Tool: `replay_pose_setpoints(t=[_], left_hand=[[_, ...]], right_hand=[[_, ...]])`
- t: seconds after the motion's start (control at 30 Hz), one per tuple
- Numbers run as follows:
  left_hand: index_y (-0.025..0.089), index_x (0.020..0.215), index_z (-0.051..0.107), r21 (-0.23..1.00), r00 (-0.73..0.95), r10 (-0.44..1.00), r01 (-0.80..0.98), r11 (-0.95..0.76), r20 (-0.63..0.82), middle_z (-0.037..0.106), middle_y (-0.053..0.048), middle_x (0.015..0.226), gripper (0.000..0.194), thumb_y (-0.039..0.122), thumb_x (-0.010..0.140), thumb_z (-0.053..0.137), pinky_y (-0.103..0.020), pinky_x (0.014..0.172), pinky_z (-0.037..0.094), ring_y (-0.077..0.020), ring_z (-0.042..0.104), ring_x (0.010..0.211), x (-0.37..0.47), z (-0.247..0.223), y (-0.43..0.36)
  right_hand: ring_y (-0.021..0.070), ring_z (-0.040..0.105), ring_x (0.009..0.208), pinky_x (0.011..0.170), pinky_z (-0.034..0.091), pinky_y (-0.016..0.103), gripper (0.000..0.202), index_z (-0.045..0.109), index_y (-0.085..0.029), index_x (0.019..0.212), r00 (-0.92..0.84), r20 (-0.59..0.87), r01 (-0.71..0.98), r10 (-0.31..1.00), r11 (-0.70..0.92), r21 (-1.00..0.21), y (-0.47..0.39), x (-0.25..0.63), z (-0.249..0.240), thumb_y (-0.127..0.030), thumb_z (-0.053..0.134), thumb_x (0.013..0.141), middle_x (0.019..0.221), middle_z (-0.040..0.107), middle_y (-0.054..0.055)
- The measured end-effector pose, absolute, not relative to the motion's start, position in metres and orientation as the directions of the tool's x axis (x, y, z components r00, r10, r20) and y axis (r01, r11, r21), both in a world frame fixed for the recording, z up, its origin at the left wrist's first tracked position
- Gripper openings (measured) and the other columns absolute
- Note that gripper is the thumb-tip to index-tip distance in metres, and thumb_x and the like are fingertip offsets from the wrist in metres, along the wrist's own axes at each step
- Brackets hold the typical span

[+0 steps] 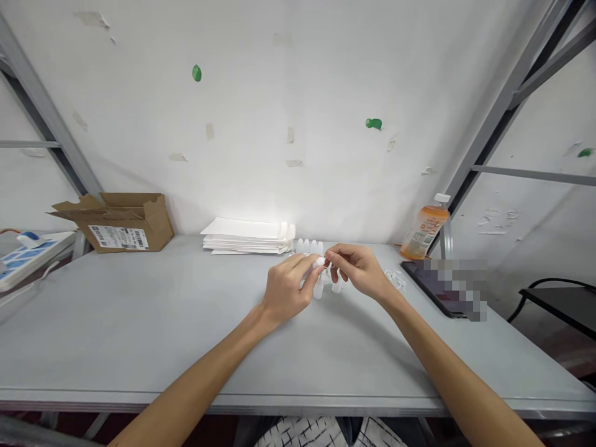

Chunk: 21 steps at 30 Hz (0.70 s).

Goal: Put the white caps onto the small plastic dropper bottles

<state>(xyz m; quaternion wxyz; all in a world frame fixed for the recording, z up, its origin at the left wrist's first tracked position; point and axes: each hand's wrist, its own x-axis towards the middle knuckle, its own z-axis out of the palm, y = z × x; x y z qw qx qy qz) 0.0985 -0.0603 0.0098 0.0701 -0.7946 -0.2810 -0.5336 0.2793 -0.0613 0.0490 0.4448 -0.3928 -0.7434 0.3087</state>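
Observation:
Above the grey table, my left hand [291, 284] is closed, its thumb and fingers pinching a small white plastic bottle [319, 262], mostly covered by the fingers. Close beside it, my right hand [356, 268] is pinched at the thumb and index finger. A thin whitish sliver seems to be at its fingertips, too small to name. Small translucent white bottles [310, 246] stand in a row just behind my hands. More of them, such as the bottle [318, 290] below my fingers, are partly hidden by the hands.
A stack of white paper or envelopes [249, 236] lies at the back, beside an open cardboard box [123, 223]. Small white plastic pieces [395, 280], a tablet-like dark device [433, 288] and an orange drink bottle [424, 228] are on the right. A power strip [35, 257] sits far left.

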Motion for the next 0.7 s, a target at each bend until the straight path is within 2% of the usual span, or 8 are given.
replay_pose_setpoints(t=[0.23, 0.5, 0.7], left_hand=[[0.018, 0.096, 0.068, 0.228, 0.252, 0.413, 0.538, -0.812, 0.875, 0.071, -0.002, 0.078, 0.022, 0.024, 0.101, 0.048, -0.024, 0.057, 0.043, -0.0126, 0.063, 0.066, 0.099, 0.009, -0.061], [0.016, 0.098, 0.068, 0.216, 0.244, 0.408, 0.559, -0.800, 0.880, 0.067, -0.001, 0.071, 0.020, 0.022, 0.100, 0.050, -0.023, 0.055, 0.041, -0.0116, 0.058, 0.060, 0.100, 0.008, -0.061], [0.016, 0.099, 0.068, 0.191, 0.237, 0.376, 0.559, -0.807, 0.896, 0.071, -0.002, 0.077, 0.018, 0.021, 0.099, 0.052, -0.022, 0.057, 0.042, -0.0116, 0.061, 0.062, 0.099, 0.008, -0.059]], right_hand=[[0.0111, 0.059, 0.052, 0.048, 0.040, 0.024, 0.041, 0.066, -0.016, 0.076, -0.235, 0.526, 0.321, 0.817, 0.576, -0.752, -0.058, 0.275, 0.040, -0.052, 0.056, 0.093, 0.067, 0.063, 0.002], [0.0115, 0.061, 0.053, 0.048, 0.042, 0.024, 0.033, 0.065, -0.017, 0.076, -0.171, 0.635, 0.339, 0.753, 0.650, -0.680, -0.056, 0.271, 0.032, -0.042, 0.055, 0.096, 0.071, 0.065, 0.003], [0.0113, 0.061, 0.052, 0.049, 0.044, 0.024, 0.029, 0.064, -0.018, 0.076, -0.114, 0.709, 0.377, 0.696, 0.691, -0.617, -0.059, 0.264, 0.028, -0.037, 0.054, 0.097, 0.072, 0.066, 0.003]])
